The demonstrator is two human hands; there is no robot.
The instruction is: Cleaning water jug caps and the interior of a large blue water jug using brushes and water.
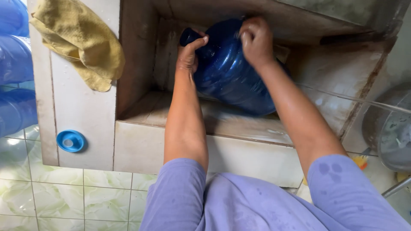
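Stone wash basin point(257, 137) holds the blue water jug point(231, 72) lying on its side. My left hand point(188, 55) is clamped round its neck, my right hand point(256, 40) pressed on its shoulder. Yellow cloth point(81, 42) and blue cap point(70, 141) sit on the ledge.

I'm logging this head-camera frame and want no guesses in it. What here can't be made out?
- Blue jug, head view: its far side and base are hidden by its own body and the basin wall.
- Right hand: the palm lies against the jug, so its grip is unclear.
- Left hand: fingers behind the jug's neck are hidden.
- Blue bottles: cut off by the left edge.
- Metal bowl: cut off by the right edge.
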